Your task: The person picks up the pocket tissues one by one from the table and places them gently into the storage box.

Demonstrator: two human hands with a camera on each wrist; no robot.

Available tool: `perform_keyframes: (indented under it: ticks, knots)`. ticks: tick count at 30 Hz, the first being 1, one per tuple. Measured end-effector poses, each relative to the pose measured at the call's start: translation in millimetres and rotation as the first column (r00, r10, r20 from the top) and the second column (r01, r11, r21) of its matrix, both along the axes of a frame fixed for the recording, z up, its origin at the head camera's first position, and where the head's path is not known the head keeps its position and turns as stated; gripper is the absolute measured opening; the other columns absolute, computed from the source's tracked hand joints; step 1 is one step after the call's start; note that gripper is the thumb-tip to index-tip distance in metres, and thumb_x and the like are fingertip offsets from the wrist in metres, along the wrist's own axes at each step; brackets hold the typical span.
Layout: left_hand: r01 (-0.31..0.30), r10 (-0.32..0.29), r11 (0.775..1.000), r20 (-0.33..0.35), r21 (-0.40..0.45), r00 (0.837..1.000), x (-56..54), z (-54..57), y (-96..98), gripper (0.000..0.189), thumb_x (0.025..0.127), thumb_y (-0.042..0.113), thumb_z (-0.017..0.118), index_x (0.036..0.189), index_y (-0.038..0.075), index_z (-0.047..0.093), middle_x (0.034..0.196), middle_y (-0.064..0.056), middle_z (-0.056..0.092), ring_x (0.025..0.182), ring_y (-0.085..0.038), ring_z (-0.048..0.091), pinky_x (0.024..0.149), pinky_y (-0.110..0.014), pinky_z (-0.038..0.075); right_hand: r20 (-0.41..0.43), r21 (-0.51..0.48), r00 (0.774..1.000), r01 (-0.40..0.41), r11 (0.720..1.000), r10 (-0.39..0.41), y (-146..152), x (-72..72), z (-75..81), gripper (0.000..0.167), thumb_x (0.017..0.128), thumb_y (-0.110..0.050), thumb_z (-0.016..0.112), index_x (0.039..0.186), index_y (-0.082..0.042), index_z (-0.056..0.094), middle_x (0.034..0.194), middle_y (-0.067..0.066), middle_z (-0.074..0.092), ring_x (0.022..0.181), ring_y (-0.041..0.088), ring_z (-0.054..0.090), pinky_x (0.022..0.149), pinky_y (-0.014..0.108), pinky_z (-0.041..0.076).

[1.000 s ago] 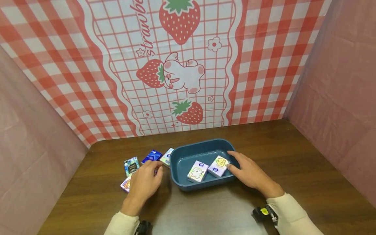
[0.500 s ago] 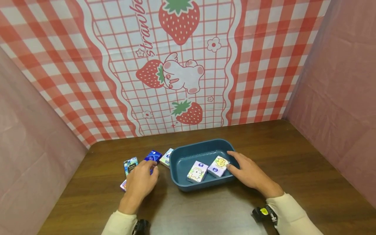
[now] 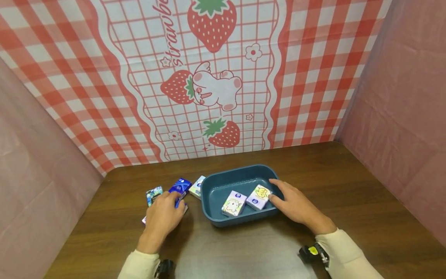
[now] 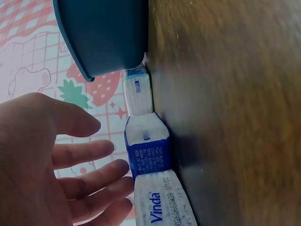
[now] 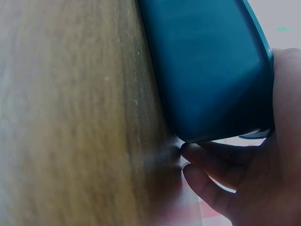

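Observation:
My left hand [image 3: 163, 215] is over a cluster of pocket tissue packs left of the tub, fingers apart and nothing between them in the left wrist view. By its fingertips lies a dark blue tissue pack [image 3: 180, 186], also seen edge-on. A white pack marked Vinda [image 4: 162, 202] is nearest the fingers there. The hand partly covers a teal patterned pack [image 3: 153, 192]. My right hand [image 3: 296, 203] holds the right end of the blue plastic tub [image 3: 217, 223], thumb over the rim and fingers against the outer wall. Two pale tissue packs [image 3: 234, 204] lie inside.
A pale green and white tissue pack [image 3: 196, 188] lies against the tub's left end. Behind the brown wooden table [image 3: 313, 166] hangs a strawberry-print checked cloth [image 3: 313, 77]. Pink cloth [image 3: 400, 135] closes in both sides.
My left hand has shifted left and slightly toward me over the packs, uncovering more of the blue one and a pale edge beneath the thumb. My right hand and the tub stay put.

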State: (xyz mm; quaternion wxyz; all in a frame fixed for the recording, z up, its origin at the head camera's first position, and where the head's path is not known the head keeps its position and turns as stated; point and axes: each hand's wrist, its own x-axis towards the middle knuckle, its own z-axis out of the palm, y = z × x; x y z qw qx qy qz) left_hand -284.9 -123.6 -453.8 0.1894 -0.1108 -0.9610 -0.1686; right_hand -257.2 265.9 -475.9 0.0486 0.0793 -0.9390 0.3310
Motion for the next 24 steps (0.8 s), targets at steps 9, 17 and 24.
perform_keyframes:
  ticks: [9,17,24]
  knots:
    - [-0.02,0.021,1.0,0.052,-0.014,0.998,-0.1,0.0,-7.9,0.029,0.089,0.025,0.068,0.112,0.009,0.074,0.107,-0.016,0.068,0.099,-0.038,0.064,0.07,-0.06,0.052,-0.029,-0.002,0.999,-0.022,1.0,0.021,-0.2,-0.4,0.1,0.06,0.098,-0.035,0.06,0.148,-0.005,0.045,0.148,0.021,0.047,0.135,0.042,0.044,0.106,0.065,0.035]
    - [-0.038,0.041,0.999,0.088,-0.034,0.995,1.1,0.8,-9.2,0.034,0.089,0.028,0.067,0.115,0.009,0.074,0.111,-0.017,0.065,0.104,-0.038,0.061,0.074,-0.059,0.052,-0.023,-0.005,1.0,-0.019,1.0,0.019,-0.2,0.2,0.0,0.06,0.098,-0.035,0.061,0.148,-0.005,0.045,0.149,0.021,0.046,0.135,0.042,0.043,0.106,0.065,0.034]
    - [-0.061,0.069,0.996,0.133,-0.067,0.989,0.7,0.3,-8.5,0.044,0.086,0.041,0.071,0.117,0.01,0.073,0.115,-0.019,0.062,0.106,-0.037,0.058,0.077,-0.059,0.051,-0.028,-0.008,0.999,-0.023,1.0,0.023,-0.3,-0.4,-0.2,0.06,0.098,-0.034,0.061,0.148,-0.005,0.045,0.148,0.021,0.047,0.135,0.041,0.044,0.106,0.065,0.034]
